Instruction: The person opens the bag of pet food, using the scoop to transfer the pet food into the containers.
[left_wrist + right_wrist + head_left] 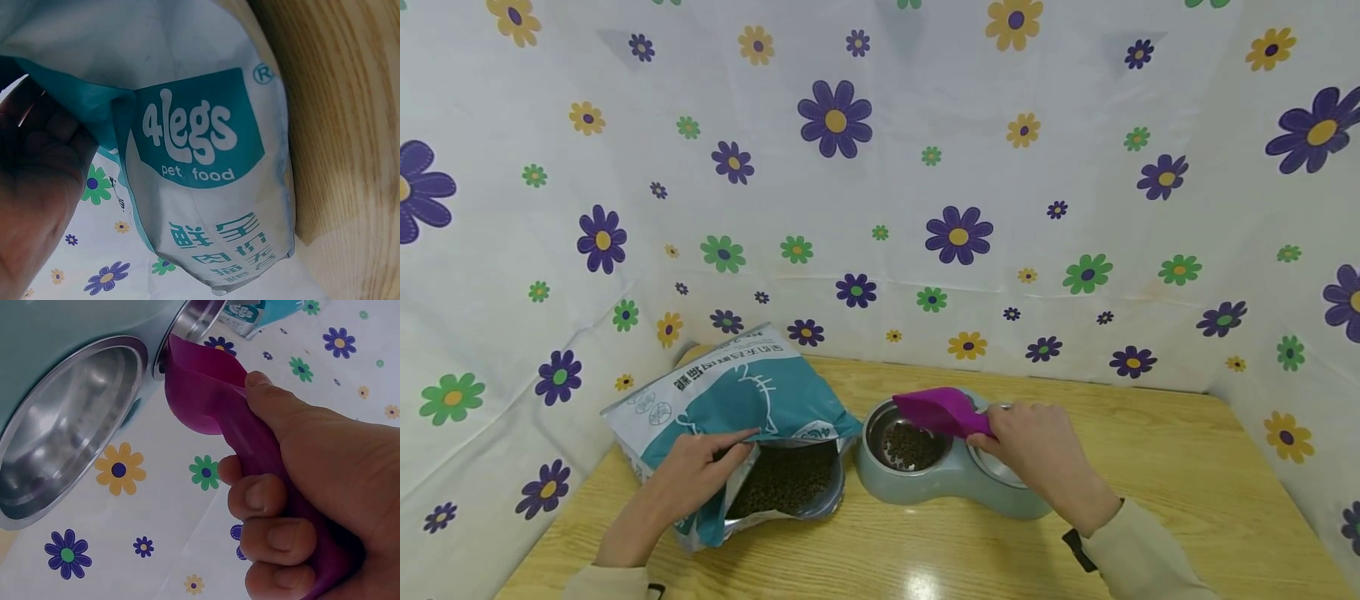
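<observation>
My left hand [688, 475] grips the upper edge of the mouth of a teal and white pet food bag [730, 408], which lies tilted with its opening toward me. Brown kibble [786, 479] shows inside. The left wrist view shows the fingers behind the bag's teal edge and the "4Legs" print [190, 128]. In my right hand [1045, 454] is the handle of a magenta scoop [940, 410], fingers wrapped round it. The scoop is tipped over the left bowl of a pale green double pet bowl [910, 490], where some kibble [912, 446] lies. Its inside is largely hidden.
The right-hand steel bowl [69, 425] shows shiny metal in the right wrist view and is partly covered by my hand in the head view. Everything stands on a wood-grain table [820, 558]. A flower-print cloth [910, 183] hangs behind and at both sides.
</observation>
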A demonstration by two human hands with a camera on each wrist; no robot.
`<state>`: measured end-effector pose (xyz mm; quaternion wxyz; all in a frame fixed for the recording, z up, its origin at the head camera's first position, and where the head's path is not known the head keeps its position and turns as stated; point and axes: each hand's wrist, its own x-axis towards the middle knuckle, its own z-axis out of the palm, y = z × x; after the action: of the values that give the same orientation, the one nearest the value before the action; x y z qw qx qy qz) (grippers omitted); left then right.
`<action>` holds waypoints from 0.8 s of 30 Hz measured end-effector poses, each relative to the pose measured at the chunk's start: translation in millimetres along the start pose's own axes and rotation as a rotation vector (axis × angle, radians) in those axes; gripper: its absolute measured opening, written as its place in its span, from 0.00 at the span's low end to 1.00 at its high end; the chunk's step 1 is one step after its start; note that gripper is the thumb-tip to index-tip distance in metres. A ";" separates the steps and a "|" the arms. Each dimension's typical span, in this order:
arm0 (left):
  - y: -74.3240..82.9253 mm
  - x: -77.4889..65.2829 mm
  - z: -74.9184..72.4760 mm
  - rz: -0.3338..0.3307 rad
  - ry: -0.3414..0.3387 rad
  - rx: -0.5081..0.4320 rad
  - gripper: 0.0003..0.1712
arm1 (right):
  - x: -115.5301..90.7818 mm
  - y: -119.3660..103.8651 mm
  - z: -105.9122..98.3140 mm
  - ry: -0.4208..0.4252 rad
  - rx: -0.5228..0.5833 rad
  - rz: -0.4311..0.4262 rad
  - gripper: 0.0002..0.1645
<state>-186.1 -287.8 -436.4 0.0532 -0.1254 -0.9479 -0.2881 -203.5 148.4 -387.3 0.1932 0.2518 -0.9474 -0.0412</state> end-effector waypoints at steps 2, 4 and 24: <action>0.3 -0.2 -0.3 -0.003 -0.004 -0.001 0.19 | -1.0 1.2 1.2 -0.004 0.019 0.010 0.31; 0.3 -0.2 -0.3 -0.006 -0.006 -0.001 0.19 | -1.7 3.3 2.6 -0.015 0.056 0.026 0.31; 0.6 0.7 -0.3 0.000 -0.006 0.003 0.19 | -14.6 26.9 -2.3 -0.357 0.760 0.090 0.28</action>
<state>-186.6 -287.3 -435.8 0.0505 -0.1262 -0.9485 -0.2862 -203.3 179.0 -385.5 -0.0791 0.2526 -0.9239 0.2765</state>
